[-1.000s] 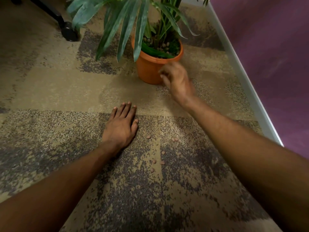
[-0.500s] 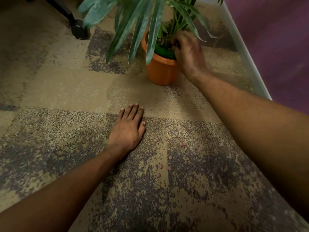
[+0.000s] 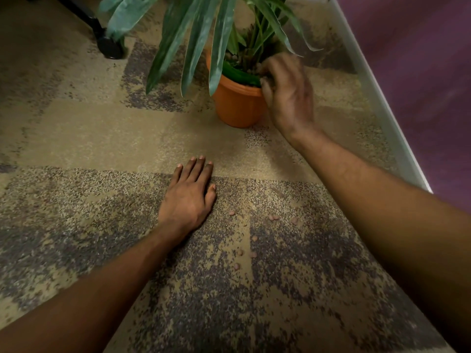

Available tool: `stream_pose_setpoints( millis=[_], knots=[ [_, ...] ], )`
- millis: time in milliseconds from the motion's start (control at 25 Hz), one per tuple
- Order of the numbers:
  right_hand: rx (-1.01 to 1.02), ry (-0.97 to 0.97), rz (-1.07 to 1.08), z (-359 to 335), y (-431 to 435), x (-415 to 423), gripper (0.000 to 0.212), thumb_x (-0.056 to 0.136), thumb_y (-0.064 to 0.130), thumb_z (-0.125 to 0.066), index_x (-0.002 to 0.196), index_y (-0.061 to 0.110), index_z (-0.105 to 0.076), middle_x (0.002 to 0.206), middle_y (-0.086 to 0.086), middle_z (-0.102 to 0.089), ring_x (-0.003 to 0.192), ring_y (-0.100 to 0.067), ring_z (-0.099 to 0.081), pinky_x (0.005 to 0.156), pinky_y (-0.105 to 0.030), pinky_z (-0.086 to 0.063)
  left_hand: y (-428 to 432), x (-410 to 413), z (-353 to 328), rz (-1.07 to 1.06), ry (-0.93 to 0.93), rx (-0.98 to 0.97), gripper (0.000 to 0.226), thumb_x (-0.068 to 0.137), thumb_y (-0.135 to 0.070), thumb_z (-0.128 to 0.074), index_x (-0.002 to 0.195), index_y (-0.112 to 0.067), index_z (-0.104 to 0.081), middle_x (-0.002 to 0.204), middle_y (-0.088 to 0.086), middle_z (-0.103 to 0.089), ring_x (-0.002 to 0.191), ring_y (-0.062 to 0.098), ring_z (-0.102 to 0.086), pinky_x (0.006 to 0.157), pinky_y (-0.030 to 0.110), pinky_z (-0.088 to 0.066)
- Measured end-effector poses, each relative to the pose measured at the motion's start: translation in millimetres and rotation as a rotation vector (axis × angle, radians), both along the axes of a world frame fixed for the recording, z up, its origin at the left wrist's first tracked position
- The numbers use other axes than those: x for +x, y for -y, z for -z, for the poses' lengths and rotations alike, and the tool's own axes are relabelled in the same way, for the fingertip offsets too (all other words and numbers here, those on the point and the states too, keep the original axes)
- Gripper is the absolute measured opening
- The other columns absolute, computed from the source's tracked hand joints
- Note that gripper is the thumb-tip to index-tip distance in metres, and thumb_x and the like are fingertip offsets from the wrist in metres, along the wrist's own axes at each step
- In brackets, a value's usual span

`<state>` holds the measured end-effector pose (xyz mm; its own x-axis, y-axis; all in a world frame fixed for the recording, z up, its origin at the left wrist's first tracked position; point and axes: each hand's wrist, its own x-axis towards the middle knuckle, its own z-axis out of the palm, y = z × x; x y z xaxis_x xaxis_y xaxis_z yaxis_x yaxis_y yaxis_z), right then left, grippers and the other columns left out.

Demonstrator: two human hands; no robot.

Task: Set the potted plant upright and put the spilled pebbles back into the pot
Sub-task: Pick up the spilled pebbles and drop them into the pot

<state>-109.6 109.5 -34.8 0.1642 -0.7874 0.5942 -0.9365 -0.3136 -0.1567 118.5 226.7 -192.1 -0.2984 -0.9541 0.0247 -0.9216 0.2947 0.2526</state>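
Head view looks down on a carpet floor (image 3: 102, 128) of short, coarse pile, mottled tan and dark grey, which fills most of the frame. A purple wall (image 3: 420, 72) and a pale skirting board (image 3: 377, 103) run down the right edge.

At upper centre the potted plant (image 3: 193, 42) stands upright on the carpet, its long, flat, glossy green leaves fanning toward the upper left. Its pot (image 3: 237, 105) is smooth orange plastic, round, tapering to the base, with a thick rim. So the first half of your job looks done.

Your right hand (image 3: 288, 95) is at the pot's right rim, its fingers (image 3: 267, 85) curled over the edge. They are blurred, so I cannot tell whether they pinch anything. Your left hand (image 3: 188, 200) lies flat on the carpet at centre frame, fingers straight and close together, holding nothing.

A few pebbles (image 3: 230, 56) show inside the pot among the stems. Several spilled pebbles (image 3: 274, 217), small, rounded and pinkish-tan, lie scattered on the carpet just right of your left hand, well apart from the pot. Those are what is left. Small and smooth on rough pile, they will likely need picking up a few at a time.
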Motion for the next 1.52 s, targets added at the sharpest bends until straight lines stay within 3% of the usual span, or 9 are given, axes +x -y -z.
stream_pose_setpoints(
  millis=[200, 480, 600, 800, 960, 1200, 1360, 1520],
  knots=[
    [0.079, 0.04, -0.036, 20.2, -47.3, -26.0, 0.019, 0.095, 0.013, -0.066, 0.112, 0.007, -0.063, 0.115, -0.009, -0.062, 0.11, -0.022, -0.055, 0.091, -0.021, -0.035, 0.0, 0.3, -1.0, 0.006, -0.019, 0.0, 0.063, 0.11, -0.047, -0.025, 0.167, -0.019, -0.022, 0.174, 0.005, -0.02, 0.162, 0.021, -0.012, 0.133, 0.044, -0.008],
    [0.467, 0.028, -0.101, 59.7, -110.7, -89.3, 0.016, 0.098, 0.021, -0.063, 0.113, 0.014, -0.062, 0.108, 0.004, -0.059, 0.093, -0.012, -0.059, 0.084, -0.033, -0.058, 5.2, 6.2, 5.1, -0.013, -0.038, 0.027, 0.063, 0.11, -0.046, -0.026, 0.167, -0.019, -0.023, 0.175, 0.005, -0.019, 0.163, 0.021, -0.011, 0.133, 0.044, -0.007],
    [0.609, -0.044, -0.083, 67.0, -156.4, -111.7, 0.023, 0.099, 0.028, -0.064, 0.121, 0.02, -0.061, 0.112, 0.01, -0.058, 0.095, -0.006, -0.058, 0.088, -0.029, -0.057, -0.9, -3.7, -2.5, 0.031, -0.045, 0.001, 0.064, 0.11, -0.048, -0.023, 0.167, -0.019, -0.021, 0.175, 0.005, -0.018, 0.163, 0.02, -0.01, 0.133, 0.044, -0.007],
    [0.801, -0.12, -0.151, 89.1, -183.9, -99.3, 0.042, 0.095, 0.04, -0.065, 0.131, 0.02, -0.06, 0.123, 0.005, -0.061, 0.106, -0.006, -0.057, 0.098, -0.029, -0.052, 0.9, 2.6, 4.0, 0.011, -0.033, 0.005, 0.063, 0.11, -0.048, -0.024, 0.167, -0.02, -0.022, 0.175, 0.005, -0.017, 0.163, 0.021, -0.01, 0.133, 0.043, -0.007],
    [0.848, -0.086, -0.166, 94.6, -190.1, -93.4, 0.043, 0.093, 0.034, -0.07, 0.131, 0.018, -0.06, 0.123, 0.003, -0.058, 0.099, -0.007, -0.059, 0.093, -0.027, -0.055, 1.7, 2.1, 4.3, 0.014, -0.037, 0.009, 0.064, 0.11, -0.049, -0.024, 0.167, -0.021, -0.021, 0.175, 0.004, -0.016, 0.163, 0.02, -0.009, 0.133, 0.043, -0.007],
    [0.843, -0.018, -0.137, 97.9, -190.0, -87.8, 0.031, 0.095, 0.017, -0.069, 0.125, 0.016, -0.063, 0.118, 0.005, -0.058, 0.1, -0.008, -0.058, 0.089, -0.016, -0.048, -0.7, 3.3, 5.6, 0.014, -0.032, 0.005, 0.064, 0.111, -0.05, -0.02, 0.168, -0.022, -0.017, 0.176, 0.003, -0.014, 0.163, 0.02, -0.009, 0.133, 0.044, -0.007],
    [0.733, 0.118, -0.002, 97.1, -176.8, -75.7, 0.028, 0.097, 0.015, -0.066, 0.125, 0.017, -0.063, 0.114, 0.011, -0.052, 0.094, -0.003, -0.054, 0.077, -0.009, -0.042, -4.6, 4.8, 6.3, 0.022, -0.029, 0.002, 0.065, 0.11, -0.051, -0.017, 0.168, -0.022, -0.016, 0.176, 0.002, -0.013, 0.163, 0.019, -0.007, 0.133, 0.043, -0.006],
    [0.711, 0.211, 0.174, 101.8, -157.9, -57.9, 0.034, 0.095, 0.011, -0.069, 0.129, 0.015, -0.064, 0.12, 0.004, -0.057, 0.09, -0.003, -0.055, 0.071, -0.009, -0.045, -5.1, 4.6, 5.2, 0.022, -0.032, -0.004, 0.065, 0.109, -0.049, -0.02, 0.168, -0.021, -0.018, 0.175, 0.002, -0.017, 0.162, 0.019, -0.01, 0.132, 0.042, -0.005]
  ],
)
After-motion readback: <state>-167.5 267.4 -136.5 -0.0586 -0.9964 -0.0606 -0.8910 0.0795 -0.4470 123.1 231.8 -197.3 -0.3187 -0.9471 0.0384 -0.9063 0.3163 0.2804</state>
